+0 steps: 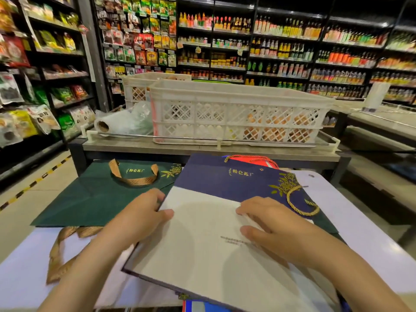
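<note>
Green bag (pixel 90 199): gold four-character Chinese line showing between handle and leaf sprig, reading roughly 特色苏广, strokes stylised.
Navy bag (pixel 213 183): same gold line appearing near top edge.
White panel (pixel 198 255): two small grey print lines running mid-sheet, too blurred for reading.
Shelf packets (pixel 42 119): lettering blurring, not legible.

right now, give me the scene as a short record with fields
place: shop aisle, white table
left hand: grips left edge of box
right hand: rests on box top
box: white, flat, partly over navy bag
green bag: flat, left of navy bag
behind: white crate with eggs
</note>
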The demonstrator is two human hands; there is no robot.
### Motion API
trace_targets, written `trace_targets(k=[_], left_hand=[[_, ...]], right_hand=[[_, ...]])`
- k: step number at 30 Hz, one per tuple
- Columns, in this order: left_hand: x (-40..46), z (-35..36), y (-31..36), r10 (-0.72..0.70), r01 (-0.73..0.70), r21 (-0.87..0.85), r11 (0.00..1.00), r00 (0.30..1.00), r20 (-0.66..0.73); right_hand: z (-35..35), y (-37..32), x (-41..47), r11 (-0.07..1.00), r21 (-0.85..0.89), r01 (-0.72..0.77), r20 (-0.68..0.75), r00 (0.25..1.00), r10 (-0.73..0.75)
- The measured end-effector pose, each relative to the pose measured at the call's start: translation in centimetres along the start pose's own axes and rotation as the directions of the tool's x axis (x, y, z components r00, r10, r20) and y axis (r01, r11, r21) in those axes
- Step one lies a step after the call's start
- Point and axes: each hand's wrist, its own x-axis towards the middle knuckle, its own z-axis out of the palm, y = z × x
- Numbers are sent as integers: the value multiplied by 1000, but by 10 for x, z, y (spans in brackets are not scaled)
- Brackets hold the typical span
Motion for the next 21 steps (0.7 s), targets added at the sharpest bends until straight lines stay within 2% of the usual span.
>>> trace_targets(k=[3, 7, 10, 13, 16, 19, 21], left_hand=[[13, -29, 4, 69, -72, 122, 990, 997, 30], [34, -51, 19, 178, -185, 209, 960, 983, 50], [49, -56, 28, 257, -263, 233, 936, 965, 57], [55, -60, 37, 318, -330, 261, 907, 944, 88], [61, -63, 45, 372, -387, 260, 884, 922, 108], [64, -64, 48, 367, -377, 222, 899, 926, 85], [66, -64, 45, 344, -350, 172, 921, 937, 67]], right_hand=[[-9, -4, 7, 996, 53, 65, -84, 995, -61], [-13, 0, 26, 990, 113, 84, -217, 975, -58], [-18, 10, 48, 995, 75, 65, -304, 952, -39], [-25, 24, 66, 1000, -5, 0, -307, 952, -1], [-35, 32, 80, 1000, 12, -22, -261, 965, 24], [-42, 42, 95, 998, 22, -60, -247, 967, 64], [-37, 53, 102, 991, 99, -95, -291, 949, 120]])
